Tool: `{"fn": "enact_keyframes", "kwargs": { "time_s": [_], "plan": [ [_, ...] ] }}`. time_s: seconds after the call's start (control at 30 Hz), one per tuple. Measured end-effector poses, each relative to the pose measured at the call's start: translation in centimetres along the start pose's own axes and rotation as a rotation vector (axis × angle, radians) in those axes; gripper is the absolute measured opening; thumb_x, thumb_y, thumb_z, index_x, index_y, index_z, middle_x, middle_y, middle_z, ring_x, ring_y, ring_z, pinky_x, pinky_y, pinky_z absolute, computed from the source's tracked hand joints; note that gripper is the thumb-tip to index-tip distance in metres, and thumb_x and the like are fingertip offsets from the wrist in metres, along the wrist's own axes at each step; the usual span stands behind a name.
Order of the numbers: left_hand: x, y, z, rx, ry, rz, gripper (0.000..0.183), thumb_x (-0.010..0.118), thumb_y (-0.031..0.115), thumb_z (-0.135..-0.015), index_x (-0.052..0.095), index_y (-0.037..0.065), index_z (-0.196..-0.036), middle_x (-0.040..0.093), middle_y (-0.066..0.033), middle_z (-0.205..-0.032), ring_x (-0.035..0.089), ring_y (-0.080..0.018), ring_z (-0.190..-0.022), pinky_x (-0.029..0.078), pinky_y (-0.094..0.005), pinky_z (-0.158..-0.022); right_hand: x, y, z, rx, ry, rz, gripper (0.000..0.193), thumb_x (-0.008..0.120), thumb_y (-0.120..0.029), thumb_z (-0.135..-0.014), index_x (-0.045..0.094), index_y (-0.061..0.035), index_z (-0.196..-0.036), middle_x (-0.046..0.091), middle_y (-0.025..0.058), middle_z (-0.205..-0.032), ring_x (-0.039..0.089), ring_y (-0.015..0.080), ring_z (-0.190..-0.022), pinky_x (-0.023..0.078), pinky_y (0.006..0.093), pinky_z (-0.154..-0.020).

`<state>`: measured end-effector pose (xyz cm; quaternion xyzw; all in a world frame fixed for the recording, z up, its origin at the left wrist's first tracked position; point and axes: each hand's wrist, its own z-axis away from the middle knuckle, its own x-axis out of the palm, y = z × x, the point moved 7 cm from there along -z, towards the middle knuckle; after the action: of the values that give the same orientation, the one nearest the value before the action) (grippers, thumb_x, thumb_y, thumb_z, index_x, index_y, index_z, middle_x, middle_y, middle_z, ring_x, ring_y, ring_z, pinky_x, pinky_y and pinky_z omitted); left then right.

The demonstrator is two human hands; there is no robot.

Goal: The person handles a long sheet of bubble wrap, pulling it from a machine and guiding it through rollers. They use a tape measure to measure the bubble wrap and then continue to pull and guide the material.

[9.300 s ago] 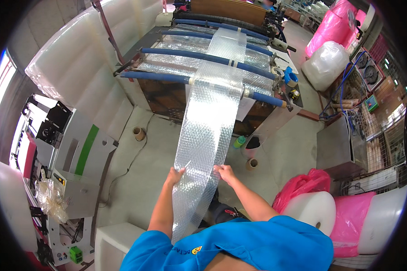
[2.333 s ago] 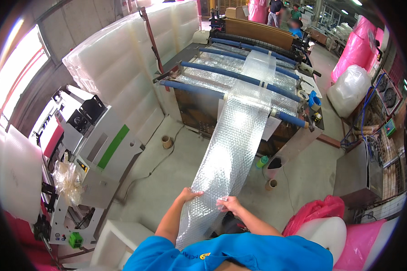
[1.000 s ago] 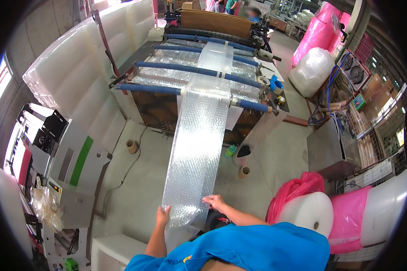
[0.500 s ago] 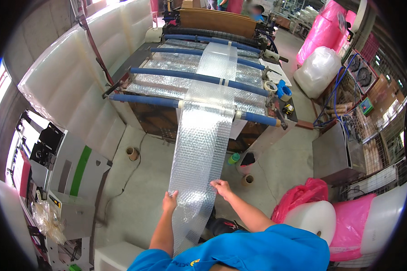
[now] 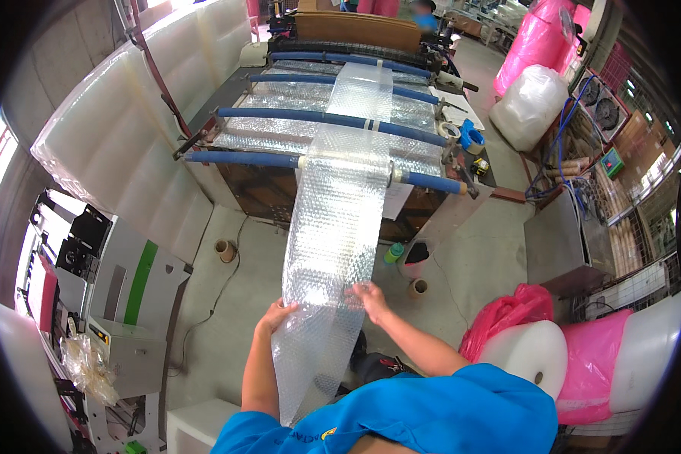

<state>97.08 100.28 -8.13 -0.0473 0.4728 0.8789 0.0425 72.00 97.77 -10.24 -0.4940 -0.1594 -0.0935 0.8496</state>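
Note:
A long strip of clear bubble wrap (image 5: 333, 227) comes over the blue rollers of a machine and slopes down toward me. My left hand (image 5: 276, 315) is closed on its left edge, thumb on top. At the opposite edge, my right hand (image 5: 369, 300) grips the wrap with its fingertips, some of them blurred behind the film. Below my hands the loose end hangs down by my blue shirt. The nearest blue roller (image 5: 250, 159) carries the strip between two pale collars.
A green bottle (image 5: 393, 253) and cardboard cores (image 5: 418, 287) stand on the floor by the machine. Large white foam rolls (image 5: 523, 356) and pink film (image 5: 590, 367) lie at my right. A grey machine cabinet (image 5: 121, 303) stands at left. Tape rolls (image 5: 471, 136) rest on the machine's right side.
Both hands have moved a little farther from me, toward the machine. The wrap now bends at hand level, and its lower part hangs looser. My view has shifted slightly.

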Motion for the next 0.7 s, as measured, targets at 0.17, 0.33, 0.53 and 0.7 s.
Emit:
{"fn": "enact_keyframes", "kwargs": {
  "time_s": [0.17,0.33,0.53,0.7],
  "plan": [
    [-0.7,-2.8,0.8,0.020,0.172,-0.018,0.059,0.068,0.040,-0.063,0.052,-0.005,-0.099,0.058,-0.0128,-0.091,0.056,-0.0190,-0.080,0.044,-0.0293,-0.073,0.4,9.3,4.5,0.014,-0.059,0.291,0.020,0.052,-0.021,-0.082,0.050,-0.0046,-0.092,0.057,0.0073,-0.085,0.057,0.0166,-0.074,0.049,0.0304,-0.061],
    [-0.8,-4.7,6.7,0.037,0.086,-0.180,0.053,0.067,0.035,-0.065,0.053,-0.005,-0.097,0.059,-0.0139,-0.089,0.056,-0.0197,-0.080,0.044,-0.0308,-0.071,-0.2,7.6,7.4,-0.024,0.037,0.329,0.021,0.052,-0.021,-0.081,0.050,-0.0022,-0.090,0.059,0.0078,-0.082,0.057,0.0147,-0.069,0.048,0.0275,-0.060],
    [-4.9,-3.4,10.0,0.177,0.451,-0.187,0.039,0.064,0.032,-0.069,0.052,-0.005,-0.075,0.057,-0.0154,-0.064,0.055,-0.0184,-0.063,0.043,-0.0330,-0.060,3.3,4.1,10.3,-0.041,-0.038,0.216,0.019,0.051,-0.020,-0.082,0.052,-0.0013,-0.087,0.060,0.0093,-0.080,0.056,0.0125,-0.064,0.045,0.0250,-0.052],
    [-6.4,0.0,12.8,0.240,0.551,-0.402,0.042,0.052,0.038,-0.077,0.050,-0.003,-0.065,0.050,-0.0100,-0.054,0.047,-0.0164,-0.053,0.038,-0.0338,-0.054,4.9,0.6,13.5,-0.145,-0.041,0.193,0.021,0.051,-0.023,-0.082,0.052,-0.0022,-0.086,0.060,0.0082,-0.080,0.053,0.0106,-0.063,0.043,0.0228,-0.051]
  ]
}}
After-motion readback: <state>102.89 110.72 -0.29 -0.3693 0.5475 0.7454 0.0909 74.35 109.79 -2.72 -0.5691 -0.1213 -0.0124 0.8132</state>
